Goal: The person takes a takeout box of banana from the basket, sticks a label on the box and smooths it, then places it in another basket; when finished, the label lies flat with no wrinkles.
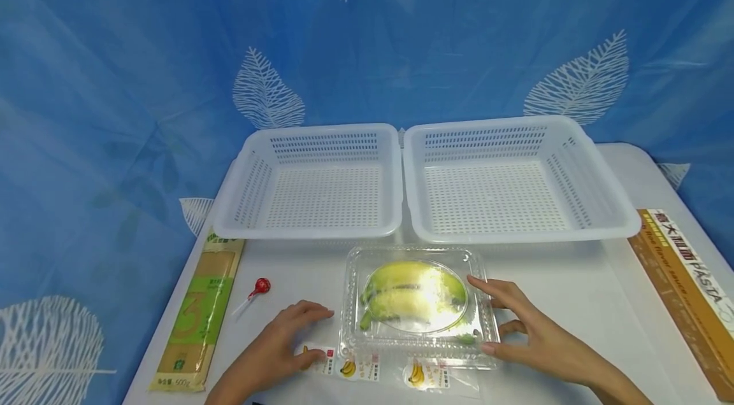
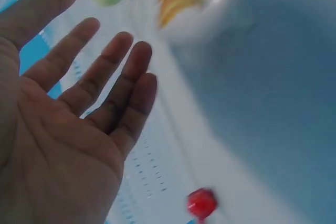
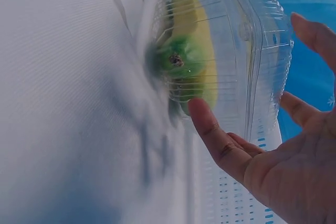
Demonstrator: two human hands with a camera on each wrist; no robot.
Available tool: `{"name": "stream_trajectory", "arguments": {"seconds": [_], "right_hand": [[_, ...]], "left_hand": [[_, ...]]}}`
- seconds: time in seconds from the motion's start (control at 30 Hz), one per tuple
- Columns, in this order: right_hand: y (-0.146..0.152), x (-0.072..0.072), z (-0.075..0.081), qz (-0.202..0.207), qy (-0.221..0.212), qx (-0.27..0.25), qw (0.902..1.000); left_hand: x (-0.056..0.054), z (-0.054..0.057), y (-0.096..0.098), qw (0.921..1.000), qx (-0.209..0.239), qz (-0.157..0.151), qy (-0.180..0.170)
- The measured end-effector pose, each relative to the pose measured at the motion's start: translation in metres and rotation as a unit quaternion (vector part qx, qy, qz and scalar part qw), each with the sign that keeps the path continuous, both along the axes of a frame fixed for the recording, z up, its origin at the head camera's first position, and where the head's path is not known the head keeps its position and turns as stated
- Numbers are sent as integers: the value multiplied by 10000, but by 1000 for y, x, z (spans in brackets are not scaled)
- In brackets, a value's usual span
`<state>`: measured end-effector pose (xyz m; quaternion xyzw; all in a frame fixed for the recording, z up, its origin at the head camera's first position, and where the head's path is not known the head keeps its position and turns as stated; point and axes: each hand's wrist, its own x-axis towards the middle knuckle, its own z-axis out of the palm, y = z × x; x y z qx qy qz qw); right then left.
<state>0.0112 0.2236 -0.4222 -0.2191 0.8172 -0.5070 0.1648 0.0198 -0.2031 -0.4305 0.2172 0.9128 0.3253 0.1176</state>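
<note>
Green-yellow bananas (image 1: 410, 290) lie inside a clear plastic clamshell box (image 1: 354, 303) on the table, its lid down over them. At the box's right side is my right hand (image 1: 533, 332), fingers spread and loosely bent, with fingertips at the edge. The right wrist view has those fingertips beside the box wall (image 3: 236, 77); whether all of them touch is hard to tell. My left hand (image 1: 281, 344) stays apart from the box, to its left, relaxed and holding nothing. Banana-printed stickers (image 1: 358, 368) on a clear strip lie below the box, partly under the left thumb.
Two white perforated baskets (image 1: 306, 233) (image 1: 522, 236) stand side by side behind the box. To the left lie a red lollipop (image 1: 261, 285) and a green-labelled noodle packet (image 1: 197, 316). A long brown pasta box (image 1: 682, 297) lies along the right edge.
</note>
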Motion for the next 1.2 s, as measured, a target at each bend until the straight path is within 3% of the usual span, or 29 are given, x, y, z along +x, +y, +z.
{"name": "stream_trajectory", "arguments": {"seconds": [0.2, 0.5, 0.63, 0.77, 0.9, 0.97, 1.03, 1.1, 1.13, 1.2], "right_hand": [[2, 3, -1, -85, 7, -53, 10000], [2, 3, -4, -126, 53, -89, 9999], [2, 3, -6, -120, 134, -118, 9998], [3, 3, -8, -52, 430, -136, 9990], [4, 3, -10, -7, 895, -86, 9960], [4, 4, -10, -25, 1092, -42, 9940], [4, 4, -10, -61, 1217, 0, 9926], [4, 4, -10, -99, 1297, 53, 9915], [4, 4, -10, -112, 1312, 74, 9913], [4, 4, -10, -157, 1330, 142, 9909]], "left_hand": [[5, -13, 0, 9993, -227, -229, -182], [5, -14, -1, 9949, -525, -331, -795], [3, -14, -2, 9913, -219, -342, -1253], [2, -15, -8, 9801, 620, -588, -1793], [6, -9, -19, 9513, 1383, -1105, -2523], [9, -1, -22, 9209, 1833, -1316, -3180], [11, 8, -22, 8851, 2277, -1473, -3782], [12, 18, -21, 8571, 2576, -1593, -4166], [12, 23, -20, 8488, 2634, -1654, -4276], [11, 32, -17, 8523, 2579, -1955, -4109]]}}
